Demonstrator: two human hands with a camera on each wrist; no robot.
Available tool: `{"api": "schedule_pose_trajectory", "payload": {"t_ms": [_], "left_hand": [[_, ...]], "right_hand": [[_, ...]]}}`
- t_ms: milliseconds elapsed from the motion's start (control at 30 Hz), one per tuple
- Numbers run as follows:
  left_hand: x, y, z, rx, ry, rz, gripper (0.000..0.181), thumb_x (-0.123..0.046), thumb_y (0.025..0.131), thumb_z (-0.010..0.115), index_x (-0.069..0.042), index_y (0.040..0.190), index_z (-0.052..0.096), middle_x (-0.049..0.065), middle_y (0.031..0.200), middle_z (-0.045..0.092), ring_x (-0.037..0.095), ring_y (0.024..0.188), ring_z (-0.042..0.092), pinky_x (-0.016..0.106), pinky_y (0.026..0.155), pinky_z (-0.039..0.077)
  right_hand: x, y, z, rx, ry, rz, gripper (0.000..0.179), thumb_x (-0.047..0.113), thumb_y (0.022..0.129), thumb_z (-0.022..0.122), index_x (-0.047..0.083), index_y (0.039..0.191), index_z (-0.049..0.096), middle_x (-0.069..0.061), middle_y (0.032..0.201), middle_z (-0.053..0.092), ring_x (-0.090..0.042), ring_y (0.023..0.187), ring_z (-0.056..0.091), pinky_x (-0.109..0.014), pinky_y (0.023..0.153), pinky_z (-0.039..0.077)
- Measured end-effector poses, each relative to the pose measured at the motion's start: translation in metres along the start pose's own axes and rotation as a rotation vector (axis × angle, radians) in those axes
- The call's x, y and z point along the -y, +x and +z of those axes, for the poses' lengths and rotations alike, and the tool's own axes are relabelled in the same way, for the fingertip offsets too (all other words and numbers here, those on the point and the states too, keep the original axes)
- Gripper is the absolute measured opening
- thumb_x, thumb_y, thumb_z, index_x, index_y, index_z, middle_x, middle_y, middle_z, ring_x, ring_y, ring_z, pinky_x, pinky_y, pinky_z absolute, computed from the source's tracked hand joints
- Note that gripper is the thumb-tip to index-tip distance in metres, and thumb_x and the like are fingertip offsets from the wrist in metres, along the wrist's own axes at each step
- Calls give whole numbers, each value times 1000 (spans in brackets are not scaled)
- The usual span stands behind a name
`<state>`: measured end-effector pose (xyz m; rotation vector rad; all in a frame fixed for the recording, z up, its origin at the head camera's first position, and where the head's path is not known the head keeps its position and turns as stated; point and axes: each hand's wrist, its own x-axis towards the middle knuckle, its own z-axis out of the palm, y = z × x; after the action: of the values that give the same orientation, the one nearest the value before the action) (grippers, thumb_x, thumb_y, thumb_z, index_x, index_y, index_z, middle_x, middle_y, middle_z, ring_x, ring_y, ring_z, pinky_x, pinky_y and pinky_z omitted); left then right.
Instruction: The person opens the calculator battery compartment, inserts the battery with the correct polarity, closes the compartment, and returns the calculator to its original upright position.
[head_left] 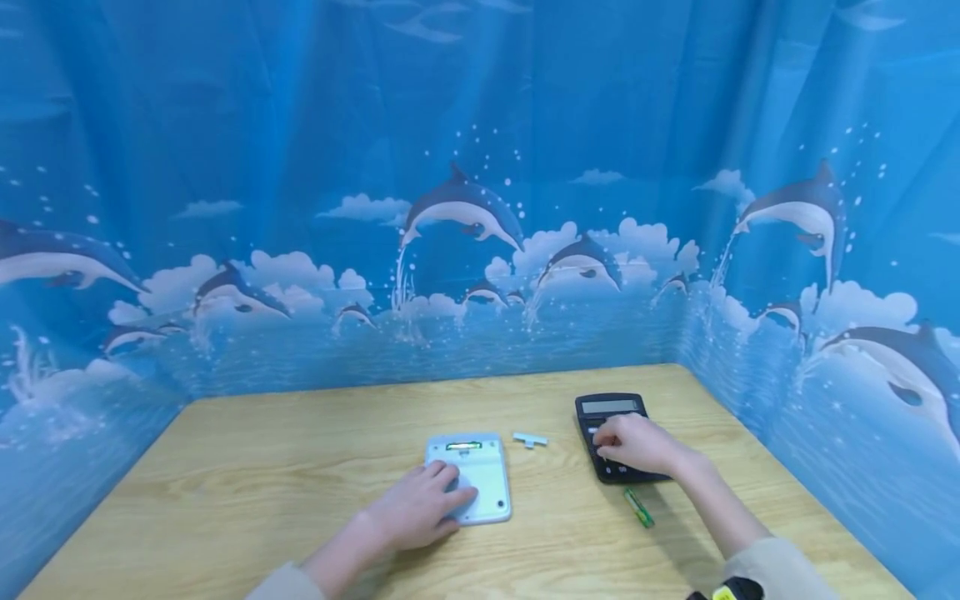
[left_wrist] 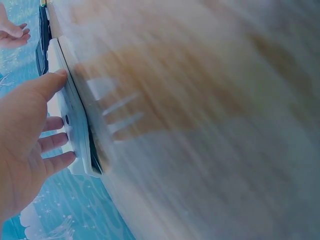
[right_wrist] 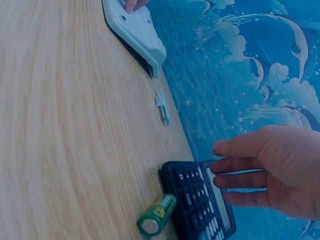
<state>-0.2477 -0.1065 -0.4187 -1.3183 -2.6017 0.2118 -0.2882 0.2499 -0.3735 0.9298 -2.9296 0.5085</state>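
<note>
A white calculator (head_left: pixel 487 479) lies face down on the table, its battery slot uncovered with a green battery (head_left: pixel 463 446) in it. My left hand (head_left: pixel 423 504) rests on its back, thumb along the near edge and fingers loosely extended, as the left wrist view shows. To the right, a black calculator (head_left: pixel 611 408) lies face up. Over its keys hovers my right hand (head_left: pixel 641 443); in the right wrist view its fingers (right_wrist: pixel 245 181) are loosely extended and hold nothing. A loose green battery (right_wrist: pixel 157 214) lies on the table by the black calculator's near edge.
The small white battery cover (head_left: pixel 530 439) lies between the two calculators. Beneath everything is a wood-grain table (head_left: pixel 300 467). A blue curtain (head_left: pixel 337 167) printed with dolphins hangs behind the table and along its sides.
</note>
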Motion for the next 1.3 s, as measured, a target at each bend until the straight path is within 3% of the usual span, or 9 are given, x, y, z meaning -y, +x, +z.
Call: {"api": "schedule_pose_trajectory", "payload": {"t_ms": [233,400,667,900,1133,1300], "left_hand": [[0,-1,-3,40,-13,-22,46,-40,88,59,-28,131,52,3,112,50,21,106,48,35,86,47],[1,-3,-2,25,-16,-16,45,-40,88,59,-27,130,53,3,110,51,20,104,48,34,85,47],[1,-2,-2,15,-19,0,44,-39,88,58,-26,130,53,3,110,50,20,103,48,33,84,47],[0,-1,-2,29,-24,-2,45,-40,89,57,-27,132,52,3,112,51,20,105,48,34,85,47],[0,0,-2,32,-20,-5,46,-40,88,58,-27,132,52,3,112,51,20,106,48,34,85,47],[-1,0,-2,32,-11,-8,46,-40,88,58,-27,132,52,3,112,51,19,105,49,33,85,47]], "right_hand": [[-7,-11,-1,18,-13,20,11,4,79,68,4,90,70,0,83,66,-13,74,60,-29,65,52],[-6,-10,4,-5,-27,7,7,9,82,68,6,88,71,2,81,66,-10,71,60,-28,62,51],[8,9,10,-14,-10,-13,6,10,85,65,8,86,70,8,76,62,-3,65,54,-24,56,46],[16,24,15,-49,-72,0,9,10,85,65,6,90,71,4,80,63,-9,68,56,-26,58,47],[22,41,29,-82,-165,65,23,19,82,70,5,99,70,-3,91,67,-17,84,62,-32,70,52],[29,54,40,-67,-158,89,28,22,81,71,3,102,69,-6,97,66,-22,91,61,-37,76,52]]}}
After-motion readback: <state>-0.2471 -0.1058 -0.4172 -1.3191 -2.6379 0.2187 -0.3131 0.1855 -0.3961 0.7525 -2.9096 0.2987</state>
